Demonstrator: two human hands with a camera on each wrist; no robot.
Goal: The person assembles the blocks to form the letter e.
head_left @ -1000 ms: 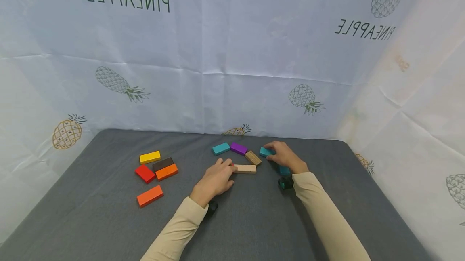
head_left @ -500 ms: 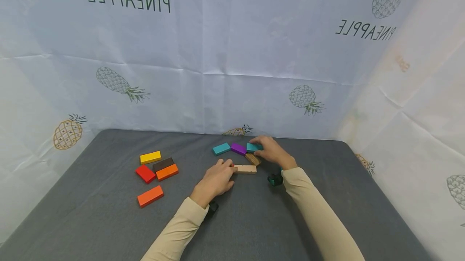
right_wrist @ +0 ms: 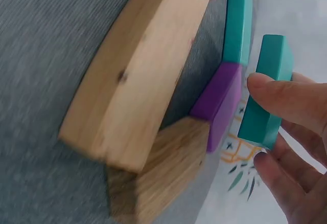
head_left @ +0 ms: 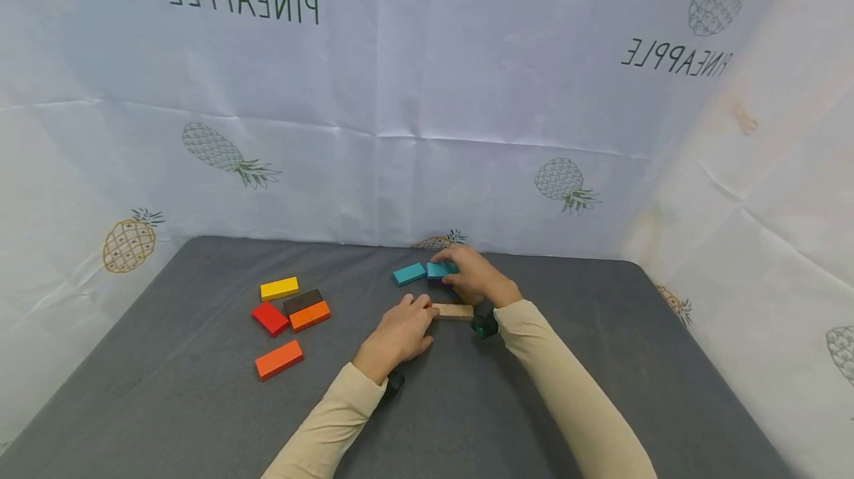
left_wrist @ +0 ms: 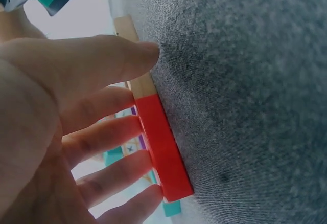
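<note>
My right hand (head_left: 482, 279) pinches a teal wooden block (right_wrist: 265, 91) between thumb and fingers. In the head view this block overlaps the purple block (right_wrist: 220, 98); the right wrist view shows it lifted beside the purple one. Another teal block (head_left: 409, 273) lies at the purple block's left end, and a brown wood-grain block (right_wrist: 171, 162) meets its other end. With fairly straight fingers, my left hand (head_left: 396, 334) touches the long edge of a red block (left_wrist: 163, 147). Its thumb extends over the pale wooden block (head_left: 455, 312), which lies end to end with the red one.
On the left of the grey table (head_left: 200, 420) lie a yellow block (head_left: 279, 288), a red block (head_left: 270, 319), a dark brown block (head_left: 303, 302) and orange blocks (head_left: 279, 359). A pineapple-print curtain (head_left: 400, 93) hangs behind the table's far edge.
My right hand has carried the teal block leftward, from the right of the brown block to over the purple one. The left hand stays in place at the red block.
</note>
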